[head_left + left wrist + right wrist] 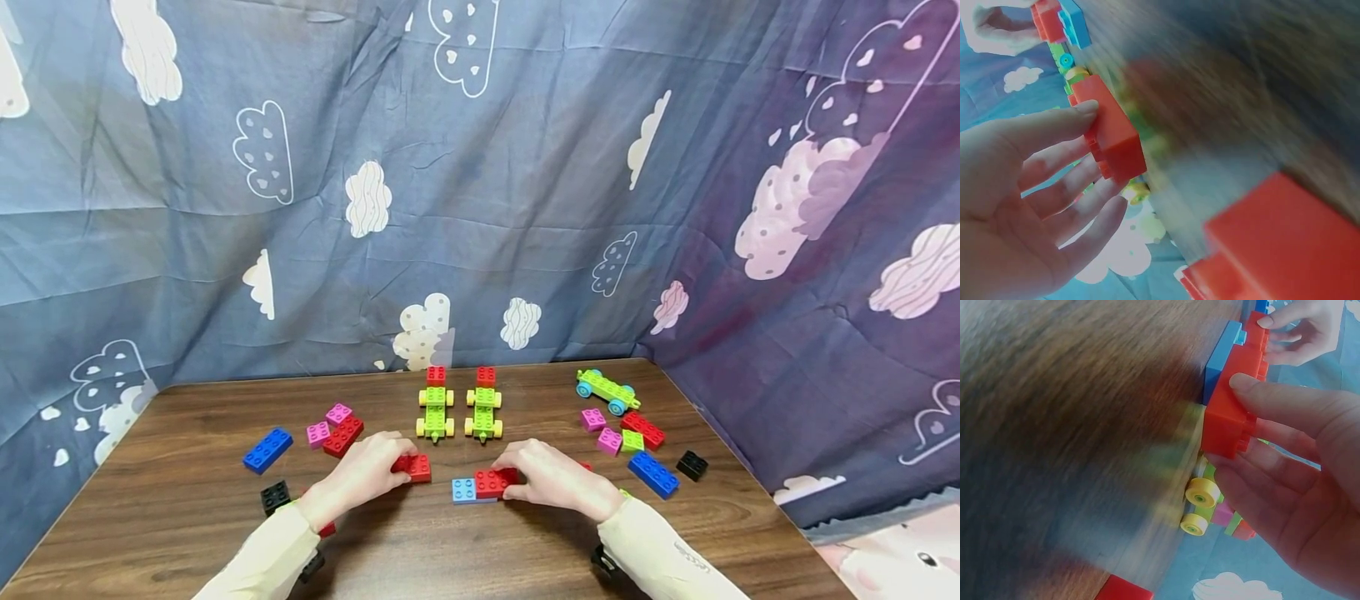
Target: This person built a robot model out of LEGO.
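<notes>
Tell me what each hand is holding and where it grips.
The left hand pinches a red brick by its sides, thumb against fingers. The right hand grips another red brick, joined to a light blue brick, by its opposite sides.

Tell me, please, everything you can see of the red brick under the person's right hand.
The red brick is a studded, plastic-looking block lying flat on the wooden table, near its front middle. A light blue brick sits against its left side. The right hand grips it, thumb on one side and fingers on the other, as the right wrist view shows.
</notes>
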Tool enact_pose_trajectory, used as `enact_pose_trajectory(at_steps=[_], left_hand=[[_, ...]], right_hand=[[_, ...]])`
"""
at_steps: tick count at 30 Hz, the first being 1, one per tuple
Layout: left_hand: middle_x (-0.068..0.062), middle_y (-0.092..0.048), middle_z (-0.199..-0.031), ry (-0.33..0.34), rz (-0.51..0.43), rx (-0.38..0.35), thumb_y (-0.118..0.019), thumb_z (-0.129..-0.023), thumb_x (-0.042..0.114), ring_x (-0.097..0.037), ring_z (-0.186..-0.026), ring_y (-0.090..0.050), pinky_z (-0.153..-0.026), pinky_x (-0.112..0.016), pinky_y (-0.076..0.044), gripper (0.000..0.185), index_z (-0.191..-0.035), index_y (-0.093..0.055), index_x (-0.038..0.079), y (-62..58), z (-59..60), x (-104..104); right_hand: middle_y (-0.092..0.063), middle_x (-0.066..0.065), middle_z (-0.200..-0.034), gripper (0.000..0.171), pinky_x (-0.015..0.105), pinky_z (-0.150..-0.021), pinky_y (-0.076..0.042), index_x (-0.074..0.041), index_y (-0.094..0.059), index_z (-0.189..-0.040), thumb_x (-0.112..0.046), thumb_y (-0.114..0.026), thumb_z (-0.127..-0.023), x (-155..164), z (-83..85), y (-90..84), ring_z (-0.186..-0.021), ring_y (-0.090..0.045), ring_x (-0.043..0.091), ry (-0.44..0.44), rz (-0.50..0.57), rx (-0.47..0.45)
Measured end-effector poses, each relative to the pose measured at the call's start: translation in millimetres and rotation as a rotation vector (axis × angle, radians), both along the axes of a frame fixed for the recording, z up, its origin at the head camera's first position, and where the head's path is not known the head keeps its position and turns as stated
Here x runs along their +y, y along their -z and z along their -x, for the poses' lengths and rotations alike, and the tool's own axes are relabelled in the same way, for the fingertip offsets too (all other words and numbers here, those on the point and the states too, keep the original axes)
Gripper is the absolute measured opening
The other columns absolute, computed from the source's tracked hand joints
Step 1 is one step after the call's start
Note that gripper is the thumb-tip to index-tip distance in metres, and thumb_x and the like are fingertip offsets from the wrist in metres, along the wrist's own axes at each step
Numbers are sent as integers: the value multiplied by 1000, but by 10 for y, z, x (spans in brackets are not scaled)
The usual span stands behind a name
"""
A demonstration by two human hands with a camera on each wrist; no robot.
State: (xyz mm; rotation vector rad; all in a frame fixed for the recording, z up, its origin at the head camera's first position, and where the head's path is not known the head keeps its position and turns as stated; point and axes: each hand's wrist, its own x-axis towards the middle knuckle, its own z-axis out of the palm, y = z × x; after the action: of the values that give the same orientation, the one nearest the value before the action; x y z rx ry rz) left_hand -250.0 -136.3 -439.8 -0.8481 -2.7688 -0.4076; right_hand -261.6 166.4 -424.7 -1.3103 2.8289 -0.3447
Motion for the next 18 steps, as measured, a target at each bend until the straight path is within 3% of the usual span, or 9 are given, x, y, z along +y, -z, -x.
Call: enact_pose_trajectory(at_steps=[11,18], left_hand=[[-2,-74,-100,49,-10,-39,-82,-78,18,-21,-96,-69,-77,-40,-58,25,-100,-74,11,-50,-29,188],[0,-74,-96,102,-18,-54,-82,-80,21,-17,-90,-67,-74,-35,-57,24,-100,-74,11,-96,-47,337]], right_hand=[[-74,2,-105,31,28,-86,-57,-9,-74,-110,-24,-79,-84,-13,-10,-21,-95,-68,9,13,-8,-14],[-74,1,-105,30,29,-86,-57,-10,-74,-111,-24,-79,-85,-4,-17,-22,-95,-68,9,19,-12,-12]])
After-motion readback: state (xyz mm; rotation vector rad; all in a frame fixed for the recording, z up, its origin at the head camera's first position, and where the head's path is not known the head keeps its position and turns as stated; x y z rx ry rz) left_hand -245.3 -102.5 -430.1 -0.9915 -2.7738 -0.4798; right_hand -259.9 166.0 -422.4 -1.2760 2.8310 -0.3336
